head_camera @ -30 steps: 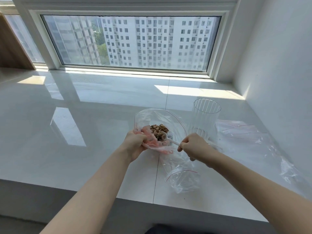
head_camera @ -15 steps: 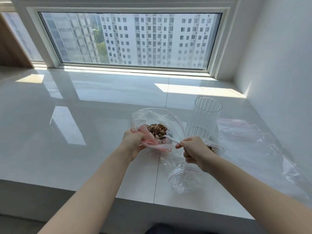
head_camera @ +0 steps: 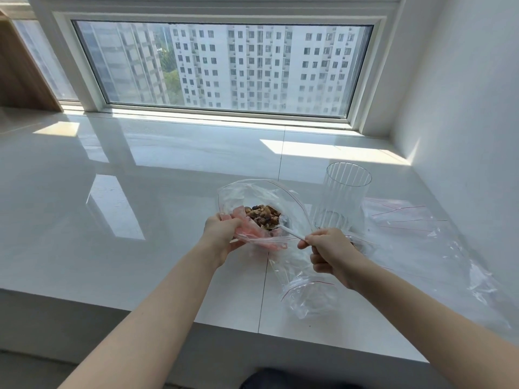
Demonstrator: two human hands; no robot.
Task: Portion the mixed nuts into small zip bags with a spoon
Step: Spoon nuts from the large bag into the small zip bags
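My left hand (head_camera: 222, 234) grips the near edge of the open nut bag (head_camera: 261, 197), held just above the surface (head_camera: 168, 169). The nuts (head_camera: 262, 216) sit inside it. My right hand (head_camera: 331, 254) has its fingers clenched round a white spoon (head_camera: 290, 233), bowl in the nuts. A small bag (head_camera: 306, 293) lies below my right hand, a ribbed glass (head_camera: 342, 195) behind it.

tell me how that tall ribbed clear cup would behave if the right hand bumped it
The ribbed cup stands tall, narrow and looks empty, so it would probably tip easily. On the glossy counter it may slide first. Once down, its round wall would likely roll.
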